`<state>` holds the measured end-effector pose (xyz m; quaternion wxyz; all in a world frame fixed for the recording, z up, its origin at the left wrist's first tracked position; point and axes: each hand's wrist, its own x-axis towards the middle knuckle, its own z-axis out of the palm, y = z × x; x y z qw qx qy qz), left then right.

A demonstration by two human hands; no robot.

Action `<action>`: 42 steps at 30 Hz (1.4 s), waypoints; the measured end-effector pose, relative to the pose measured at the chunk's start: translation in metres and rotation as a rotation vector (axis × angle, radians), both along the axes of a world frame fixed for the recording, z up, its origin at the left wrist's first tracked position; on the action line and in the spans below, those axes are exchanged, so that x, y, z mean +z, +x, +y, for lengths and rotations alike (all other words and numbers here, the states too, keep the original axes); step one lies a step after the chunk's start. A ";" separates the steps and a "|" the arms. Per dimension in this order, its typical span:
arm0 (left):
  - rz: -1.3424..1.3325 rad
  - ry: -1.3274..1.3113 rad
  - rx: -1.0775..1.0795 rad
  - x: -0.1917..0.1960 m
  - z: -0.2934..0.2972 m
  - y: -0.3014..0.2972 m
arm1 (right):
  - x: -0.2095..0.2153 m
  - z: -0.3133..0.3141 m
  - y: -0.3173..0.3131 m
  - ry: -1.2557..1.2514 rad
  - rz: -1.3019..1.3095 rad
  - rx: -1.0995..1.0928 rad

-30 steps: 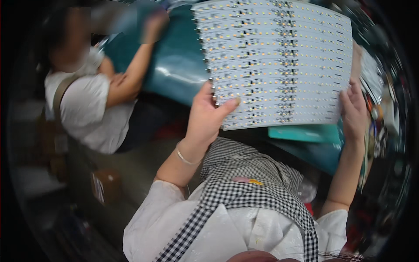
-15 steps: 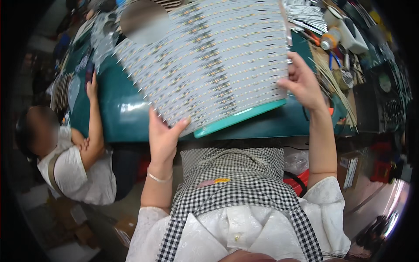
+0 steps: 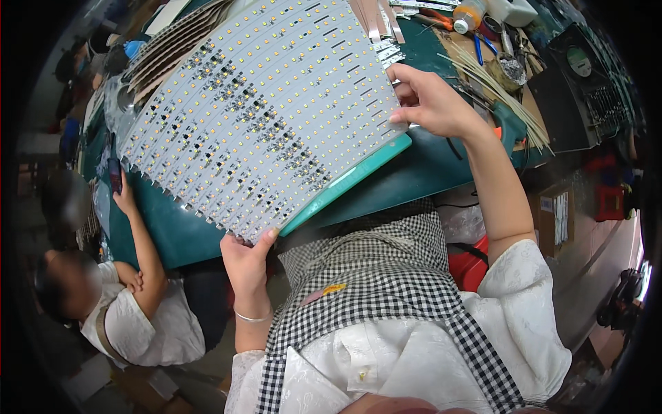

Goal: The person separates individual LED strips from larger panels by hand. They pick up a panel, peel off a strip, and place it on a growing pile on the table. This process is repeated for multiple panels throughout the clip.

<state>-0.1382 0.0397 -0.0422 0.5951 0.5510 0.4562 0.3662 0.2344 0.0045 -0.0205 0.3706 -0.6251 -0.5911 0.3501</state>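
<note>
A large pale grey panel of LED strip boards (image 3: 227, 131), dotted with rows of small yellowish LEDs and a band of dark components, is held up tilted over the table. My left hand (image 3: 248, 259) grips its near left corner, thumb on top. At the right edge, my right hand (image 3: 427, 103) pinches the panel between thumb and bent fingers. Below the panel's near right side shows the edge of a teal green tray or plate (image 3: 352, 183); how it meets the panel is hidden.
The green table (image 3: 162, 234) runs beneath. At the right lie thin pale sticks (image 3: 507, 103), a green glue gun (image 3: 509, 124), a bottle (image 3: 469, 15) and blue-handled pliers (image 3: 479, 48). Stacked boards (image 3: 172, 52) stand far left. A person (image 3: 145, 310) sits at the left, holding a phone-like dark object (image 3: 115, 172).
The panel has shifted left and turned counterclockwise, both hands moving with it. My view has swung too, so the table and seated person appear rotated.
</note>
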 end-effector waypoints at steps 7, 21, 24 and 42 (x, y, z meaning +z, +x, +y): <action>0.017 -0.039 -0.049 -0.009 0.013 0.004 | -0.005 -0.004 0.000 0.027 0.039 -0.065; 0.057 0.204 0.031 -0.015 0.003 0.001 | -0.009 -0.031 -0.007 0.041 -0.006 -0.076; 0.249 0.519 0.101 -0.019 -0.008 0.005 | -0.015 -0.046 -0.021 0.286 -0.043 -0.172; 0.346 0.875 -0.148 -0.014 -0.018 -0.007 | -0.051 -0.078 -0.033 0.366 0.211 -0.143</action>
